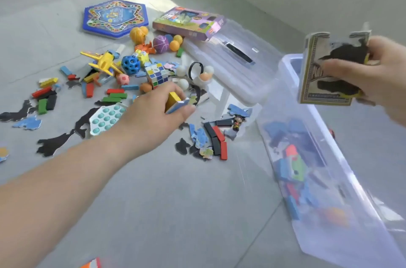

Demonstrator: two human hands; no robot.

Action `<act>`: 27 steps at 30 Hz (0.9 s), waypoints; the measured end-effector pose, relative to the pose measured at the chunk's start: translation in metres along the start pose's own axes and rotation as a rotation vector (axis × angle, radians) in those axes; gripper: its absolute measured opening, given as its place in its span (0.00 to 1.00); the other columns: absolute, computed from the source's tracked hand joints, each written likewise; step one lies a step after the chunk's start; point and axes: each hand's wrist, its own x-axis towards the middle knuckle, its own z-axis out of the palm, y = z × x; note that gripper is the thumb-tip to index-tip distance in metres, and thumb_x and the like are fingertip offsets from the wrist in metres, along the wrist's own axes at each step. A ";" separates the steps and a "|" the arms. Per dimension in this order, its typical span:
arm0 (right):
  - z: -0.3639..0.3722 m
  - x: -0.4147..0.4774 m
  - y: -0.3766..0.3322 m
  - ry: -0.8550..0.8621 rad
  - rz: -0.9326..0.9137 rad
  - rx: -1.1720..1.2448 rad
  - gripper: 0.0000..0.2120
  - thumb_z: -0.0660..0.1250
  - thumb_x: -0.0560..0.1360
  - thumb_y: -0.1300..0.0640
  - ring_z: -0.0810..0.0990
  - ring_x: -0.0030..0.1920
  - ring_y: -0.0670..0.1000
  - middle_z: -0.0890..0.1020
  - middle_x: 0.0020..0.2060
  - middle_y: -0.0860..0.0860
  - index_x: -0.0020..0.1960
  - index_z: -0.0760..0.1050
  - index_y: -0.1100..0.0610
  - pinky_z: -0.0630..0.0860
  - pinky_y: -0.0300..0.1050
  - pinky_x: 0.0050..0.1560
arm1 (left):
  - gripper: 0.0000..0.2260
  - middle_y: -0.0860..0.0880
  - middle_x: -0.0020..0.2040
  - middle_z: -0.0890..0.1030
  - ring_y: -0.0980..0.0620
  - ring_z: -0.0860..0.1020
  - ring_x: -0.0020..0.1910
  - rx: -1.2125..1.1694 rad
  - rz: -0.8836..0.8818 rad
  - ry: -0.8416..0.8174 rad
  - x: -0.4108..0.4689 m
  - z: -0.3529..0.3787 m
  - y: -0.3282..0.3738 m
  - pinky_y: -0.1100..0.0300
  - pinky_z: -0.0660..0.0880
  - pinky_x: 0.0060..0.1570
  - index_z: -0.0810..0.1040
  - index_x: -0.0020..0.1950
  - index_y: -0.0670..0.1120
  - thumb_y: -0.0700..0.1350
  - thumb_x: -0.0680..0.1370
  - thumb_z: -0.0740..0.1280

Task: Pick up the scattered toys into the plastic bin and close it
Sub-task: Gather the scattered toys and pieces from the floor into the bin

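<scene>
A clear plastic bin (351,182) stands on the floor at the right, with blocks and puzzle pieces inside. Its clear lid (230,63) lies flat to its left. My right hand (373,74) grips a puzzle board (316,74) with dark cut-outs above the bin's far end. My left hand (158,111) pinches a yellow block and a blue-edged piece (175,100) over the scattered toys. A cube puzzle (156,74), a yellow toy plane (103,62), a blue holed ball (131,65) and coloured blocks lie around it.
A blue hexagonal game board (114,18) and a purple toy box (189,22) lie at the back, the box partly on the lid. Balls (161,43), a teal bubble pad (105,118) and black puzzle pieces (55,144) cover the grey floor. A wall runs behind the bin.
</scene>
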 end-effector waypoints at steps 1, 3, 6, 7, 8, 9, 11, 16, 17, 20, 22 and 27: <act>-0.017 0.000 0.019 0.008 0.079 0.023 0.04 0.67 0.74 0.55 0.73 0.26 0.44 0.77 0.36 0.53 0.42 0.72 0.49 0.65 0.36 0.25 | 0.06 0.55 0.37 0.74 0.56 0.74 0.38 0.014 0.072 0.015 0.009 0.007 0.018 0.63 0.70 0.37 0.66 0.41 0.56 0.53 0.75 0.62; -0.043 0.000 0.065 -0.057 0.285 0.016 0.03 0.65 0.75 0.57 0.67 0.18 0.42 0.75 0.34 0.57 0.42 0.73 0.54 0.59 0.30 0.17 | 0.07 0.58 0.36 0.69 0.53 0.71 0.37 -0.010 0.219 0.056 0.027 0.028 0.060 0.66 0.68 0.36 0.66 0.47 0.54 0.51 0.75 0.63; -0.053 -0.012 0.133 -0.221 0.537 -0.151 0.06 0.65 0.75 0.58 0.61 0.21 0.48 0.71 0.27 0.55 0.41 0.71 0.58 0.55 0.32 0.15 | 0.10 0.60 0.37 0.67 0.52 0.68 0.43 -0.042 0.446 0.106 0.048 0.071 0.128 0.63 0.63 0.44 0.67 0.51 0.52 0.49 0.74 0.66; -0.051 -0.018 0.153 -0.267 0.581 -0.210 0.08 0.66 0.75 0.57 0.62 0.23 0.49 0.71 0.27 0.54 0.39 0.70 0.57 0.55 0.32 0.15 | 0.11 0.59 0.39 0.69 0.52 0.68 0.45 -0.008 0.519 0.090 0.052 0.088 0.148 0.62 0.63 0.47 0.69 0.54 0.50 0.49 0.74 0.66; -0.048 -0.022 0.168 -0.314 0.618 -0.251 0.09 0.67 0.74 0.56 0.62 0.24 0.50 0.71 0.27 0.54 0.38 0.69 0.57 0.56 0.33 0.16 | 0.12 0.57 0.42 0.70 0.50 0.69 0.47 0.043 0.581 0.061 0.057 0.107 0.164 0.61 0.64 0.51 0.70 0.56 0.49 0.50 0.74 0.65; -0.044 -0.023 0.180 -0.358 0.649 -0.283 0.11 0.67 0.74 0.54 0.63 0.24 0.50 0.72 0.28 0.54 0.38 0.68 0.57 0.56 0.33 0.17 | 0.13 0.55 0.47 0.73 0.49 0.71 0.51 0.117 0.619 0.023 0.062 0.126 0.176 0.59 0.65 0.55 0.70 0.57 0.47 0.50 0.75 0.64; -0.041 -0.020 0.190 -0.442 0.658 -0.342 0.15 0.70 0.70 0.49 0.66 0.26 0.52 0.77 0.33 0.56 0.41 0.68 0.58 0.58 0.36 0.21 | 0.14 0.50 0.57 0.75 0.47 0.72 0.59 0.286 0.628 -0.045 0.071 0.159 0.184 0.55 0.65 0.59 0.70 0.58 0.47 0.51 0.75 0.63; -0.032 -0.015 0.193 -0.583 0.611 -0.418 0.14 0.68 0.72 0.50 0.68 0.22 0.48 0.76 0.31 0.53 0.44 0.67 0.58 0.63 0.37 0.23 | 0.27 0.47 0.67 0.67 0.46 0.65 0.67 0.583 0.554 -0.280 0.080 0.200 0.168 0.55 0.60 0.65 0.62 0.69 0.49 0.55 0.73 0.65; -0.031 -0.015 0.193 -0.600 0.616 -0.421 0.12 0.67 0.73 0.51 0.70 0.23 0.47 0.76 0.31 0.52 0.46 0.68 0.58 0.66 0.38 0.25 | 0.30 0.48 0.69 0.66 0.47 0.63 0.69 0.628 0.556 -0.312 0.081 0.203 0.166 0.55 0.58 0.66 0.59 0.71 0.50 0.56 0.73 0.65; -0.035 -0.016 0.192 -0.601 0.614 -0.475 0.19 0.61 0.77 0.50 0.76 0.43 0.51 0.78 0.51 0.54 0.65 0.67 0.58 0.73 0.43 0.44 | 0.24 0.50 0.71 0.65 0.49 0.63 0.70 0.542 0.588 -0.284 0.083 0.204 0.161 0.58 0.56 0.67 0.59 0.72 0.50 0.53 0.77 0.59; -0.040 -0.013 0.191 -0.556 0.607 -0.488 0.22 0.54 0.80 0.50 0.72 0.60 0.56 0.71 0.66 0.56 0.70 0.63 0.59 0.68 0.46 0.59 | 0.17 0.50 0.68 0.71 0.49 0.67 0.67 0.390 0.611 -0.210 0.080 0.199 0.153 0.61 0.56 0.63 0.66 0.69 0.48 0.48 0.80 0.54; -0.034 -0.011 0.191 -0.355 0.562 -0.245 0.15 0.53 0.79 0.62 0.77 0.50 0.57 0.78 0.51 0.56 0.63 0.71 0.61 0.71 0.43 0.47 | 0.23 0.46 0.58 0.80 0.47 0.73 0.63 0.208 0.726 -0.155 0.053 0.168 0.105 0.63 0.55 0.61 0.79 0.56 0.42 0.52 0.75 0.51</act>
